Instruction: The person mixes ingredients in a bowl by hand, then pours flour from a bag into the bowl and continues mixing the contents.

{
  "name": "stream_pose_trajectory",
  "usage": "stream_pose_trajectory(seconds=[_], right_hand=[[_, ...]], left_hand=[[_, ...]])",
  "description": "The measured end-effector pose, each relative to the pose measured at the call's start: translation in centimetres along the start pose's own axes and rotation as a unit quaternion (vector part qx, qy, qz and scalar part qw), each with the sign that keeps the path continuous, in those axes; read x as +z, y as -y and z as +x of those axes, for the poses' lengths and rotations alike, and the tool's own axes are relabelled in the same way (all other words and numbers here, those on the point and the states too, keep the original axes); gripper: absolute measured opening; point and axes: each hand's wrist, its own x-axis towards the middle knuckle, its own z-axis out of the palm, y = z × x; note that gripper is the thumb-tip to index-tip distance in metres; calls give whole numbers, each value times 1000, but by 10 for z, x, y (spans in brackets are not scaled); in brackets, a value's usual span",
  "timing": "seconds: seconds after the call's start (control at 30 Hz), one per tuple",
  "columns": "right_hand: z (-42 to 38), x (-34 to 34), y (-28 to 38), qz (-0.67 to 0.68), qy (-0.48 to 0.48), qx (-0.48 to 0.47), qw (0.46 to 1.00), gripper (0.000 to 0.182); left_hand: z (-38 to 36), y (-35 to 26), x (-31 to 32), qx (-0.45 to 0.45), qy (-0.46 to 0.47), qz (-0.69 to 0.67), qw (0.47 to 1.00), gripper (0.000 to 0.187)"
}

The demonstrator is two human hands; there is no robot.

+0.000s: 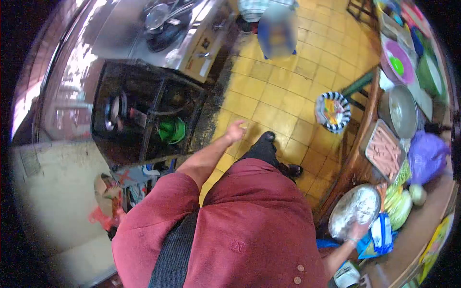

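Observation:
My left hand (235,132) hangs out over the yellow tiled floor, holding nothing, with its fingers loosely apart. On the right, my right hand (360,230) is at the near rim of a shiny round metal bowl (346,209), its fingers over the edge and partly blurred. The bowl is at the front edge of the wooden table (357,177). Just beyond it is a tray of sausages (384,150). Close to my right wrist lies a blue and white packet (382,234), beside some pale green vegetables (397,206).
A large grey pot (399,113), a pink basin (397,62) and a purple bag (426,156) stand on the table. A striped waste basket (333,112) is on the floor. On the left is a stove (192,53); another person (269,9) is ahead.

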Motion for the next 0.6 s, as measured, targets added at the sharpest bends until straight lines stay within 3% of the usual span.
stream_pose_trajectory(seconds=[0.03,0.07,0.13,0.17,0.2,0.23,0.27,0.33,0.37,0.47,0.53,0.6], right_hand=[[7,-15,65,65,181,109,975,79],[-5,10,70,-123,155,70,978,88],[-18,26,122,-227,103,181,951,91],[-19,41,96,-245,58,133,959,81],[-20,53,55,-262,13,86,961,72],[-12,42,54,8,65,142,988,65],[-3,33,39,273,119,185,936,58],[42,65,-140,416,173,195,871,71],[41,36,-75,261,142,261,918,70],[36,12,13,158,118,342,919,68],[30,2,41,139,115,370,912,66],[21,-7,67,121,113,388,906,65]], left_hand=[[-34,-19,-20,-71,-112,101,986,41],[-44,0,-47,-107,-152,83,979,42],[-68,28,-97,-159,-245,3,956,43],[-84,30,-115,-170,-295,-59,938,44],[-96,35,-130,-156,-364,-167,903,33],[-104,33,-154,-150,-392,-240,875,26],[-108,39,-180,-143,-416,-314,841,20],[-118,47,-239,-87,-423,-402,807,12],[-123,48,-265,-64,-442,-454,771,9],[-118,66,-348,-62,-480,-528,698,13],[-107,92,-395,-43,-430,-570,699,26],[-101,89,-417,-48,-442,-549,708,30]])
